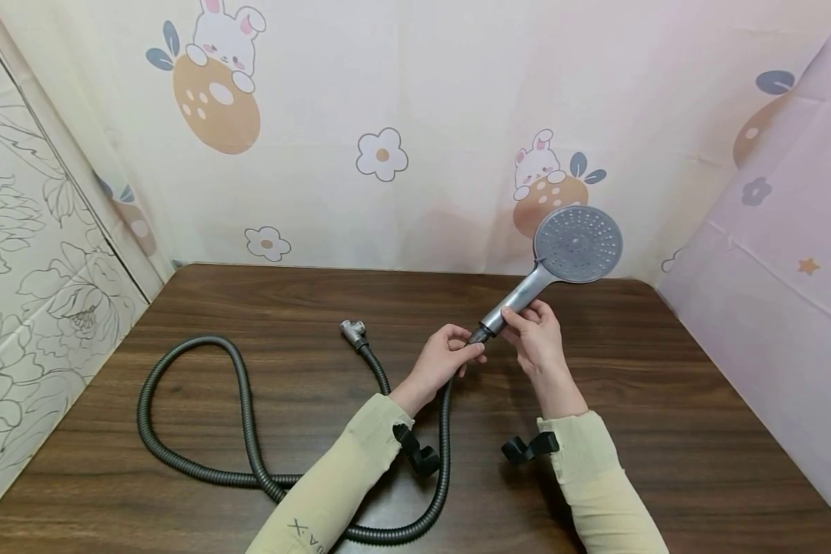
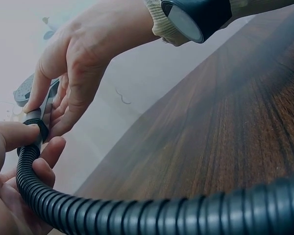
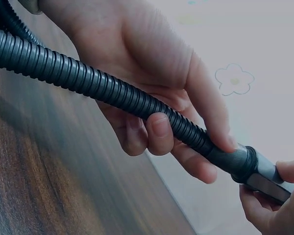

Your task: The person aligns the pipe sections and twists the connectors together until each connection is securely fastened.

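A grey shower head (image 1: pixel 578 243) with a round nozzle face is held up at a tilt above the table. My right hand (image 1: pixel 540 346) grips its silver handle (image 1: pixel 521 298) near the lower end. Just below, my left hand (image 1: pixel 438 362) pinches the collar at the end of the dark ribbed hose (image 1: pixel 445 446), right where it meets the handle. In the right wrist view the hose end fitting (image 3: pixel 230 161) sits against the handle, with the left thumb on it. How far the two are joined I cannot tell.
The hose loops across the brown wooden table (image 1: pixel 665 431) to the left. Its other end carries a silver angled connector (image 1: pixel 354 332), lying behind my left forearm. A patterned curtain (image 1: pixel 457 92) hangs along the table's back edge.
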`<action>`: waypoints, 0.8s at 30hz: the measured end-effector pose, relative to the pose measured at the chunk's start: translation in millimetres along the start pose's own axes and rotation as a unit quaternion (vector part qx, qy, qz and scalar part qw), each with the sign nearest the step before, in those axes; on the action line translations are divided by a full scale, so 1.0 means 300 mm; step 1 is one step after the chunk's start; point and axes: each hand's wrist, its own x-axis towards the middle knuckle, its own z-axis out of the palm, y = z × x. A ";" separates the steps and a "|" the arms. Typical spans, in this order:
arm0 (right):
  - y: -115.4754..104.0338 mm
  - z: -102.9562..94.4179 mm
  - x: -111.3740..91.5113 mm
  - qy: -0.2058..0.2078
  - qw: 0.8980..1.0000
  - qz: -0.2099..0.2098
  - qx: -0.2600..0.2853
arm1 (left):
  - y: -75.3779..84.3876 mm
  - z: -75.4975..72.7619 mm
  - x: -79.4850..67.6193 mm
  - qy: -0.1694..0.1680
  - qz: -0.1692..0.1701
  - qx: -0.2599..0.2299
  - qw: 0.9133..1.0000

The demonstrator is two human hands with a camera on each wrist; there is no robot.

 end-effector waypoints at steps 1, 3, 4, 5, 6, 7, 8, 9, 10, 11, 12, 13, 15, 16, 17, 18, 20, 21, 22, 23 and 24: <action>0.000 0.000 0.000 -0.001 1.000 0.001 0.000 | -0.001 0.000 0.000 0.000 0.000 0.001 1.000; 0.000 0.000 -0.002 -0.002 1.000 0.000 -0.001 | -0.002 0.000 0.001 0.000 0.001 0.004 1.000; 0.000 0.000 -0.002 -0.002 1.000 0.000 -0.001 | -0.003 0.000 0.002 0.000 0.002 0.006 1.000; 0.000 -0.001 -0.001 -0.002 1.000 -0.001 0.000 | -0.004 0.000 0.002 0.000 0.003 0.006 1.000; 0.001 -0.001 0.000 -0.001 1.000 -0.001 0.002 | -0.005 0.000 0.002 -0.001 0.004 0.006 1.000; 0.001 -0.002 0.000 -0.002 1.000 -0.001 0.003 | -0.005 0.000 0.003 -0.001 0.004 0.008 1.000; 0.001 -0.002 0.001 -0.002 1.000 -0.002 0.003 | -0.006 0.000 0.003 -0.001 0.004 0.009 1.000; 0.001 -0.002 0.001 -0.002 1.000 -0.002 0.004 | -0.007 0.000 0.003 -0.001 0.004 0.009 1.000; 0.001 -0.003 0.002 -0.001 1.000 -0.003 0.004 | -0.008 0.000 0.004 -0.001 0.004 0.008 1.000; 0.001 -0.003 0.002 -0.001 1.000 -0.003 0.005 | -0.009 0.000 0.005 -0.002 0.004 0.007 1.000; 0.001 -0.003 0.002 -0.002 1.000 -0.004 0.006 | -0.010 0.000 0.005 -0.003 0.003 0.007 1.000; 0.001 -0.003 0.001 -0.003 1.000 -0.006 0.006 | -0.011 0.000 0.005 -0.003 0.002 0.008 1.000; 0.001 -0.004 0.002 -0.003 1.000 -0.007 0.006 | -0.013 0.000 0.005 -0.004 0.001 0.009 1.000; 0.001 -0.004 0.002 -0.003 1.000 -0.006 0.006 | -0.014 -0.001 0.005 -0.004 0.000 0.011 1.000; 0.001 -0.005 0.002 -0.004 1.000 -0.006 0.006 | -0.014 -0.001 0.005 -0.004 0.000 0.014 1.000; 0.000 -0.005 0.002 -0.005 1.000 -0.006 0.005 | -0.013 -0.002 0.005 -0.005 0.000 0.018 1.000; 0.001 -0.006 0.003 -0.006 1.000 -0.007 0.005 | -0.013 -0.002 0.004 -0.007 0.000 0.025 1.000; 0.001 -0.007 0.003 -0.007 1.000 -0.007 0.005 | -0.012 -0.002 0.004 -0.008 0.000 0.027 1.000; 0.002 -0.007 0.004 -0.007 1.000 -0.007 0.005 | -0.011 -0.002 0.002 -0.008 -0.001 0.027 1.000; 0.003 -0.007 0.004 -0.008 1.000 -0.008 0.007 | -0.011 -0.002 0.002 -0.008 -0.002 0.027 1.000; 0.005 -0.007 0.004 -0.007 1.000 -0.008 0.008 | -0.010 -0.001 0.001 -0.008 -0.003 0.027 1.000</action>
